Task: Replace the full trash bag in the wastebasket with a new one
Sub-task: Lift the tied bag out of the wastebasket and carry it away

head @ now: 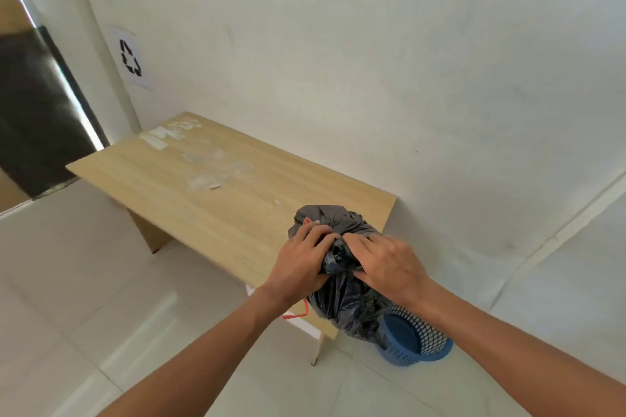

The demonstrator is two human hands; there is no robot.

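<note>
- Upper left of the frame, a recycling sign [130, 57] is stuck on the white wall. It plays no part in the step in hand.
- Left of centre, a pale wooden surface [203, 186] stands against the wall, with whitish smears on its top. No fresh bag shows on it.
- Lower centre, the left hand [298, 267] has its fingers curled over the bunched neck of the black bag [342, 301], gripping it from the left.
- Below that wrist, a red string [298, 314] hangs from the bag's side.
- Centre, the bag is full and crumpled, its neck gathered into a knot-like wad between the two hands. Its lower end sits at the mouth of the wastebasket [423, 345], and I cannot tell whether it has cleared the rim.
- Just right of the wad, the right hand [389, 264] grips the neck from the other side, fingers bent and pinching the plastic.
- Lower right of centre, the blue mesh wastebasket stands on the tiled floor by the surface's end, with part of its inside showing bare.
- Step in hand, as I judge it: closing the full bag and taking it out.
- Next move likely calls for a firm hold on the neck and a straight lift so the basket does not tip. After that, the full bag must be set aside and a new bag found.
</note>
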